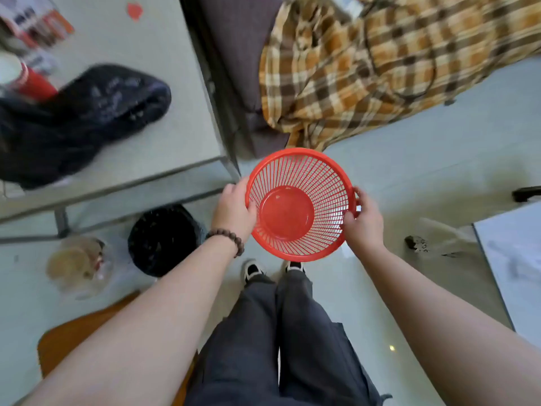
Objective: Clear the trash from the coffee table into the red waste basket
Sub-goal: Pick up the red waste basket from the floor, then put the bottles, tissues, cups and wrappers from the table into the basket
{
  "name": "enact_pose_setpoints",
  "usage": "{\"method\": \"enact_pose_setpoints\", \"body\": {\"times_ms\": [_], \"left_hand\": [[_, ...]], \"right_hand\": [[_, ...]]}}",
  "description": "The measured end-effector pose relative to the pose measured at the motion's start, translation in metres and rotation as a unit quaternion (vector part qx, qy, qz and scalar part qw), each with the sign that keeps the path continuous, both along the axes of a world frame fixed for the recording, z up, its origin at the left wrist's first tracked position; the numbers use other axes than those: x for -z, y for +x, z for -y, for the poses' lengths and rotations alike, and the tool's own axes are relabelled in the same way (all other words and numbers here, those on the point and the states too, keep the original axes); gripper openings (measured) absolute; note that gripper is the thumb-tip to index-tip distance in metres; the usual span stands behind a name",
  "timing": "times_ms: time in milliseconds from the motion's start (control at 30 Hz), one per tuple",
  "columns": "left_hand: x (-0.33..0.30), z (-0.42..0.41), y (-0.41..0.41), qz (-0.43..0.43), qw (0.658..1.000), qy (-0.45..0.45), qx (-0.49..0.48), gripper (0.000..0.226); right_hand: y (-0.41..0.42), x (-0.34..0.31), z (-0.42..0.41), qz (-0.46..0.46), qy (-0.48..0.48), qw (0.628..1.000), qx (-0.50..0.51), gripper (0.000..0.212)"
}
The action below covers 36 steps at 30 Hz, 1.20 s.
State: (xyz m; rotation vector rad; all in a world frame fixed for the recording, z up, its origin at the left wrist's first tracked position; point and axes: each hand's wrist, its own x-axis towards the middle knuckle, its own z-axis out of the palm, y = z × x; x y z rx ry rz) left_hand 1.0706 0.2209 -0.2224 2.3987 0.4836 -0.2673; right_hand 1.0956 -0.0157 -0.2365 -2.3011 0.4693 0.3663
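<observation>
head view | red waste basket (298,174) empty, held off the floor just beside the table (175,92) corner | left hand (234,210) and right hand (361,222) each clasp its rim | black bag (96,112) and red cup (35,83) on table | risk: slotted walls could leak small scraps; tilt could spill.

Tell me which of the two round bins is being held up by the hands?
The red waste basket, gripped at its rim by both hands, empty inside. The black bin sits untouched on the floor under the coffee table's edge.
</observation>
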Motion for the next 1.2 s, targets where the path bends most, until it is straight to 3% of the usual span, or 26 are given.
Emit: {"method": "enact_pose_setpoints", "body": {"times_ms": [167,333,833,1000,1200], "left_hand": [[-0.084,0.022,0.011,0.078,0.996,-0.007,0.044,0.051],[-0.124,0.057,0.018,0.129,0.985,-0.023,0.11,0.049],[-0.151,0.2,0.039,0.184,0.926,-0.038,0.329,0.043],[-0.154,0.262,0.057,0.208,0.913,-0.043,0.348,0.038],[-0.157,0.347,0.099,0.204,0.922,-0.059,0.324,0.042]], "right_hand": [[-0.021,-0.085,0.024,0.081,0.001,0.995,0.066,0.052],[-0.054,-0.117,0.049,0.108,0.015,0.982,0.154,0.05],[-0.125,-0.147,0.16,0.151,0.013,0.92,0.362,0.049],[-0.119,-0.147,0.207,0.174,0.032,0.895,0.41,0.044],[-0.069,-0.148,0.294,0.212,0.044,0.884,0.414,0.045]]}}
